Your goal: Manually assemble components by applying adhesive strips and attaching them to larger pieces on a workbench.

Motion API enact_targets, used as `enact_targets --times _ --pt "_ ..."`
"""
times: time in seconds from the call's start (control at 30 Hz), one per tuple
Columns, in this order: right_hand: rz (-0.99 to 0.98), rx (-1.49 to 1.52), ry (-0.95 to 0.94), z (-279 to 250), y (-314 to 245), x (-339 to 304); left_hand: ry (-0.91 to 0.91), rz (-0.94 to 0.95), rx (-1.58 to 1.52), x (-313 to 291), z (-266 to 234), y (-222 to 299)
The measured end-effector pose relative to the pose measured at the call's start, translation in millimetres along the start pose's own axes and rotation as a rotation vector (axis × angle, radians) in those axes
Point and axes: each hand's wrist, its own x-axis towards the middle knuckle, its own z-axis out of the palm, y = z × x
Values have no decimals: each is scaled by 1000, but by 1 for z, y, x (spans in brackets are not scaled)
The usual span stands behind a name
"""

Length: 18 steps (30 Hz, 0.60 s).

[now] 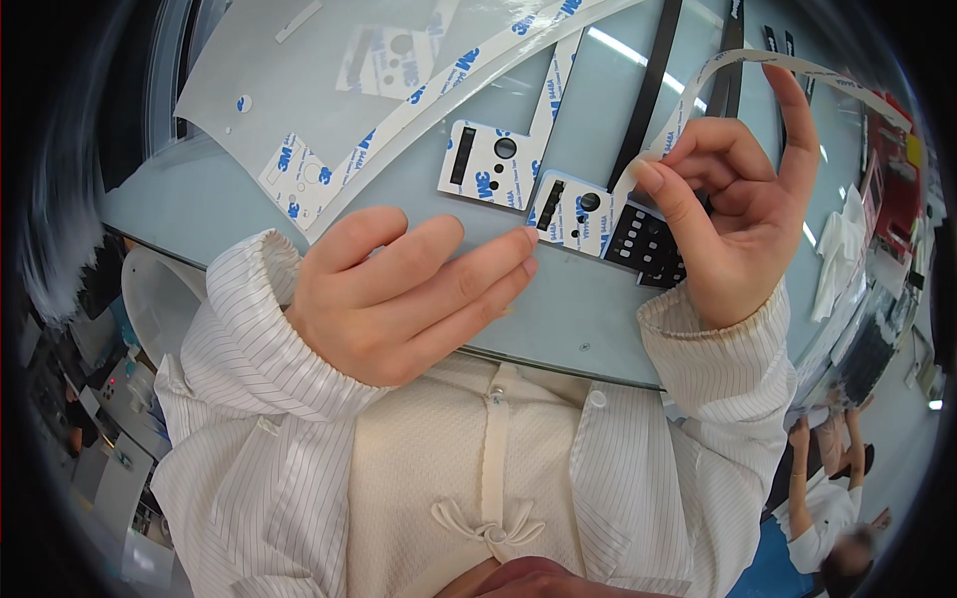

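My right hand (733, 204) pinches the end of a long white adhesive strip (684, 112) with blue print between thumb and fingertips. The strip arcs up over the hand and away to the right. Below the pinch lies a small white-backed adhesive panel (572, 211) with a dark slot and round holes. My left hand (409, 284) has its fingers stretched out, the fingertips at that panel's left edge. A similar panel (488, 164) with a strip tail lies left of it. To the right, black panels with small square windows (643, 239) are partly under my right hand.
A translucent liner sheet (234, 65) with adhesive pieces covers the far left of the glass table (588, 339). Dark flat strips (650, 90) run toward the back. White gloves (840, 254) and a red object (887, 189) lie at the right. Another person (832, 498) is at lower right.
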Motion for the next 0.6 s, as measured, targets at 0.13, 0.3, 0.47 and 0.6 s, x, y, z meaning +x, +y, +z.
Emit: enact_targets --times 0.13,0.3,0.47,0.6 --pt "0 109 20 2 2 0 -28 3 20 3 -3 1" --pt "-20 123 5 1 4 -1 -6 12 -16 1 -3 1" --pt "-9 119 10 0 2 -2 -5 16 -82 3 -7 0" --pt "8 136 11 -1 0 -1 -22 43 -82 4 -8 1"
